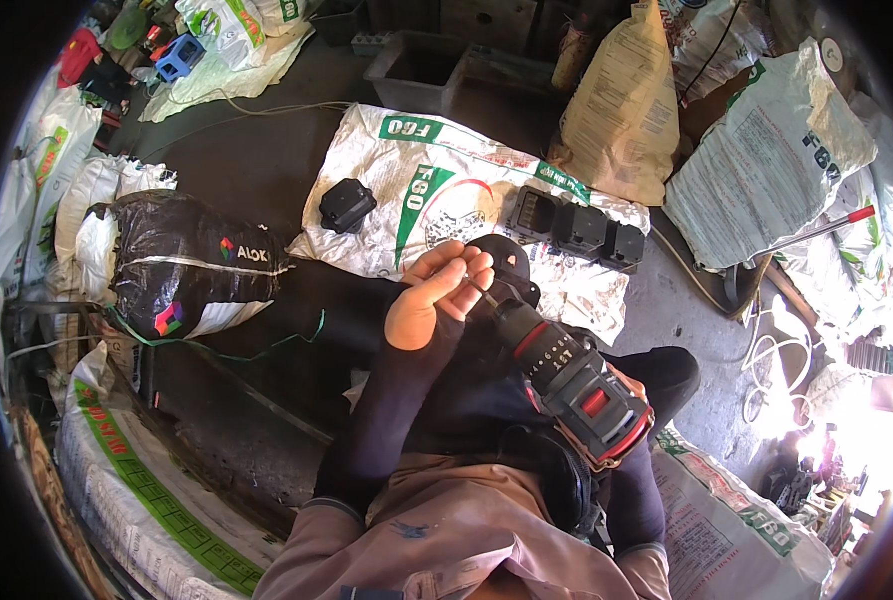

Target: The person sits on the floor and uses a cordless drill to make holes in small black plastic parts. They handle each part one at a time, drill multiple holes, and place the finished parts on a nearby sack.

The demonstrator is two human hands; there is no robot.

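Note:
A black and red cordless drill [576,385] slants across my lap, its chuck and thin bit aimed up and left. My right hand [638,392] is wrapped round its handle, mostly hidden beneath the tool's body. At the bit's tip, my left hand [440,290] has its fingers pinched together; whatever small thing they hold is too small to name. Just beyond the fingers lies a black rounded piece [506,262], partly covered. A white sack [376,150] is spread flat ahead, bearing a black plastic box-like part [347,205] at left and several more black parts [578,230] in a row at right.
A stuffed black sack [196,250] lies to the left, with a green string [256,350] trailing from it. Grey bins [421,75] stand at the back. Full sacks [621,105] crowd the far right. A white cable [771,350] coils on the floor at right.

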